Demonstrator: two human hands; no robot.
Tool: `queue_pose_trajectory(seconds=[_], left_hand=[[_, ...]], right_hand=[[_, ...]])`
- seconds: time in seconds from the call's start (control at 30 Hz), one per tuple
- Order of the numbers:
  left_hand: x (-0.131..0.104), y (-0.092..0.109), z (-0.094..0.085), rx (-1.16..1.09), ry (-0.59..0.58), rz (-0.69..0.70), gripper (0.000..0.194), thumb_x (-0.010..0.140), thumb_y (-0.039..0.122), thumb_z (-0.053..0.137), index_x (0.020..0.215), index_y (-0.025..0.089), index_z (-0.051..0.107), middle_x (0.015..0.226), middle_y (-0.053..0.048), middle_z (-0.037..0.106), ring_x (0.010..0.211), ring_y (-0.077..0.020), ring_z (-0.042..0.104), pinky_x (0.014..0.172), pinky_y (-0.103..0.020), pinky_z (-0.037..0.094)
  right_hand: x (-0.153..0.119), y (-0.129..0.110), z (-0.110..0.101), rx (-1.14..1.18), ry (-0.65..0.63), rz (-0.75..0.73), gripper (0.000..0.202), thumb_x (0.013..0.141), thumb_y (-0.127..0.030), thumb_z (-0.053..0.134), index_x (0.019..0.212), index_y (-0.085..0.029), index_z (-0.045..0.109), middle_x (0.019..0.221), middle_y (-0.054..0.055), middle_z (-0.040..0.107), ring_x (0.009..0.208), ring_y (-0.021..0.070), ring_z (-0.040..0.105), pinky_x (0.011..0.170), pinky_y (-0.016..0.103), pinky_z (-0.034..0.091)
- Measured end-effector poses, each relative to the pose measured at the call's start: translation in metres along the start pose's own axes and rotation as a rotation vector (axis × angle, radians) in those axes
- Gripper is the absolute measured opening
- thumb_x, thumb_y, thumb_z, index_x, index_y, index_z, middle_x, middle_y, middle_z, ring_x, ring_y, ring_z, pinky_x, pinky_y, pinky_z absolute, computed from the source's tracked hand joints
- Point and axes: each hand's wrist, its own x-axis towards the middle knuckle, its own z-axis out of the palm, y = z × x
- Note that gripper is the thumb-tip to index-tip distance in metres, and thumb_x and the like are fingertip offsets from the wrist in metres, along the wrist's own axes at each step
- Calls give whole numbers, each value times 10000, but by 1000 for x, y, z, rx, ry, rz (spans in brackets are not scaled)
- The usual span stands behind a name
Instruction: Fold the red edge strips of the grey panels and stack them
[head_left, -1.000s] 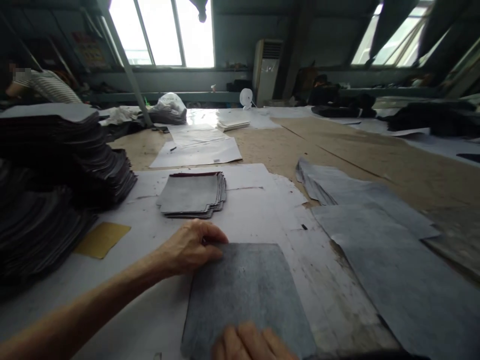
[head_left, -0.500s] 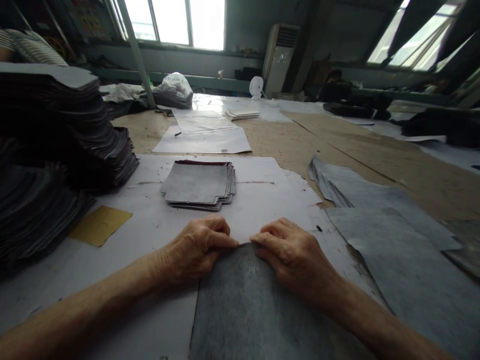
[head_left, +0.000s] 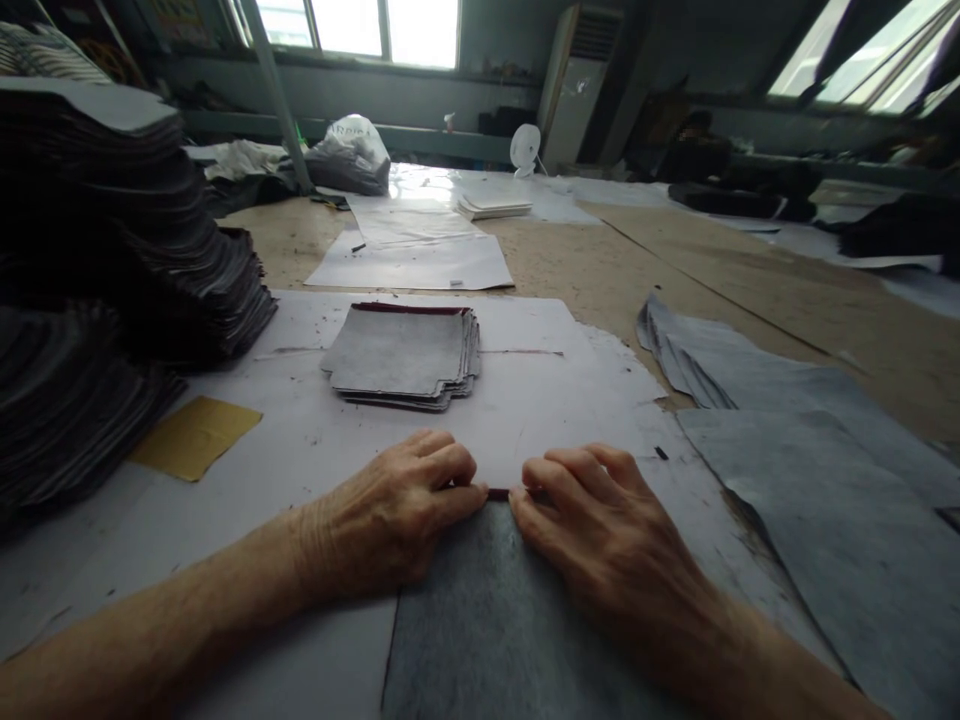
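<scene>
A grey sheet of leather-like material (head_left: 480, 620) lies in front of me, its far edge turned over in a narrow dark red strip. My left hand (head_left: 405, 505) is closed, thumb and fingers pressed on that edge from the left. A short way to the right, my right hand (head_left: 600, 520) pinches the same edge, fingers curled. Only a small bit of the red strip shows between the two thumbs. Beyond the hands sits a small stack of grey cut pieces (head_left: 401, 350) with notched corners and a dark red far edge.
Tall piles of dark sheets (head_left: 135, 230) stand at the left, with a yellow square (head_left: 196, 437) beside them. More grey sheets (head_left: 832, 480) lie at the right. White paper (head_left: 525, 400) covers the table here. Farther back are a plastic bag (head_left: 351, 155) and a small white fan (head_left: 525, 150).
The far edge of the sheet now shows a dark red strip folded toward me. My right hand's fingers have curled up more and the hand has shifted slightly right. The view has tilted down.
</scene>
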Motion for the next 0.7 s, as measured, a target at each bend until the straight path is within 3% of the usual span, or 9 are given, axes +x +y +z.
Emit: queue_pose_trajectory(seconds=[0.07, 0.2, 0.37, 0.53, 0.7], left_hand=[[1, -1, 0, -17, -12, -13, 325, 714, 6, 430, 975, 135, 574, 874, -69, 523, 764, -161, 426, 725, -331, 416], [5, -1, -2, -36, -49, -9, 324, 691, 1, 434, 949, 126, 587, 867, -70, 524, 766, -163, 431, 726, -331, 408], [2, -2, -6, -64, -77, -41, 345, 726, -1, 413, 992, 130, 589, 864, -69, 535, 773, -158, 449, 724, -316, 421], [-13, -11, -15, -113, 7, -84, 363, 770, -14, 397, 1038, 152, 578, 882, -59, 547, 777, -128, 478, 691, -256, 440], [-23, -12, -17, -98, 46, -85, 341, 765, -10, 410, 1014, 142, 587, 858, -63, 544, 772, -132, 482, 682, -262, 445]], right_hand=[[3, -3, -1, -35, -19, -21, 275, 885, -103, 353, 885, -125, 628, 947, 87, 597, 914, 199, 490, 848, 400, 356], [14, -6, -2, -44, -113, 3, 229, 848, -102, 405, 788, -146, 622, 728, 49, 565, 693, 172, 472, 686, 347, 383], [19, -10, 2, -74, -121, -44, 167, 796, -85, 465, 759, -153, 613, 709, 39, 555, 677, 179, 448, 654, 346, 366], [16, -13, 4, -42, -88, -62, 245, 812, -58, 400, 721, -153, 608, 719, 47, 560, 674, 176, 443, 681, 351, 365], [17, -12, 9, -35, -15, -58, 321, 830, -36, 327, 862, -106, 638, 713, 43, 569, 687, 172, 461, 825, 403, 359]])
